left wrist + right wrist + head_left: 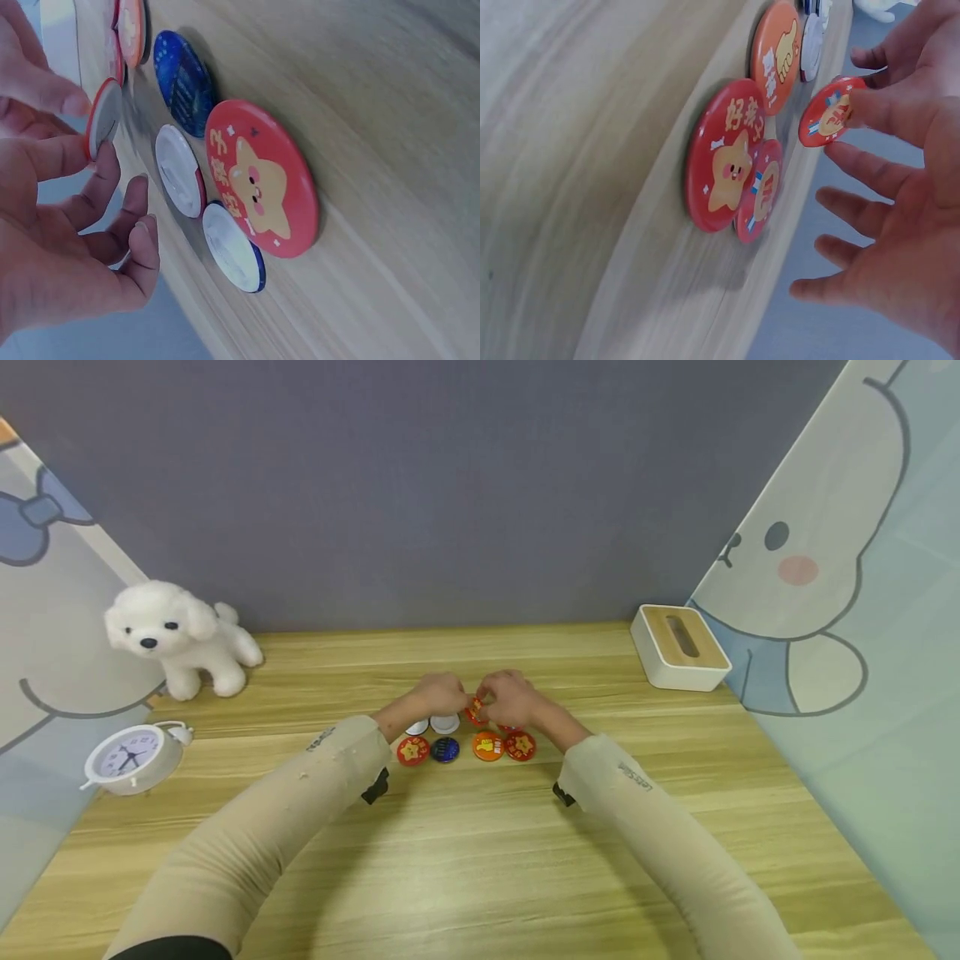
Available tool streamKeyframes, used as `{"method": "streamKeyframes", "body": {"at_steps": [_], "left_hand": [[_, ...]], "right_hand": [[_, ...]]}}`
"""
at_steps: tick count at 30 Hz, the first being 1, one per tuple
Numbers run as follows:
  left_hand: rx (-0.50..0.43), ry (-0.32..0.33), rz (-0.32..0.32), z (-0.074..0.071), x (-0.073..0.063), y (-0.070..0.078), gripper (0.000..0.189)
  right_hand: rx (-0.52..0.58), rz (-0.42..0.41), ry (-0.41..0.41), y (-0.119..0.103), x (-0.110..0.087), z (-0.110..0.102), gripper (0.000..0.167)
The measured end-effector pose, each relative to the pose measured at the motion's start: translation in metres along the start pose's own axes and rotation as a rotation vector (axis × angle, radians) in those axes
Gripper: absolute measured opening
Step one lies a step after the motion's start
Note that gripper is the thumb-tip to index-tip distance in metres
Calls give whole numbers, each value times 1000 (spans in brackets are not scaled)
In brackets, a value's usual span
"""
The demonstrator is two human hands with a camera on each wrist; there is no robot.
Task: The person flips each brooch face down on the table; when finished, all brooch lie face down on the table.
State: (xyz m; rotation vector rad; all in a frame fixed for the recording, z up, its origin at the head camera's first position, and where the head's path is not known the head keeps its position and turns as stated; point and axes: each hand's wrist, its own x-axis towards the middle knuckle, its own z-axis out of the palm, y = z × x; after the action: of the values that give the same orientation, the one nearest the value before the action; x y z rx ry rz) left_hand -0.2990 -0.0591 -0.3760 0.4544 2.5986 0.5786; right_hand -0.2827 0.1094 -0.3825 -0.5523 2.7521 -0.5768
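Note:
A round red button badge (476,712) with a ribbon-medal print is held up between both hands. My left hand (444,693) pinches its edge, the pale back showing in the left wrist view. The right hand (512,697) grips it too, thumb on the printed face and a finger at the lower edge. On the table nearby lie a red star badge (413,751), a dark blue badge (445,749), an orange thumbs-up badge (488,746) and another red star badge (521,746). That one overlaps a red medal badge (763,191). Two badges lie white back up, one (180,171) beside the other (231,244).
A white plush dog (180,635) sits at the back left of the wooden table (420,877), behind a white alarm clock (135,758). A white tissue box (681,647) with a wooden lid stands at the back right. A grey panel (450,493) borders the far edge.

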Motion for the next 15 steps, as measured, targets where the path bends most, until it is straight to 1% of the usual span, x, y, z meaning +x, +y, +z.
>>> {"method": "streamKeyframes", "body": {"at_steps": [4, 7, 11, 13, 15], "left_hand": [[-93, 5, -36, -5, -4, 2, 43], [-142, 5, -52, -6, -4, 0, 40], [-211, -4, -65, -5, -3, -2, 34], [-247, -9, -67, -5, -3, -2, 31], [-279, -12, -65, -5, -2, -2, 30]], "right_hand": [[12, -25, -34, 0, -6, -2, 50], [11, -42, -43, -1, -10, -2, 55], [-52, -59, -16, -2, -12, 0, 58], [-92, -63, 1, -3, -13, 2, 56], [-108, -61, 13, -4, -13, 3, 53]]}}
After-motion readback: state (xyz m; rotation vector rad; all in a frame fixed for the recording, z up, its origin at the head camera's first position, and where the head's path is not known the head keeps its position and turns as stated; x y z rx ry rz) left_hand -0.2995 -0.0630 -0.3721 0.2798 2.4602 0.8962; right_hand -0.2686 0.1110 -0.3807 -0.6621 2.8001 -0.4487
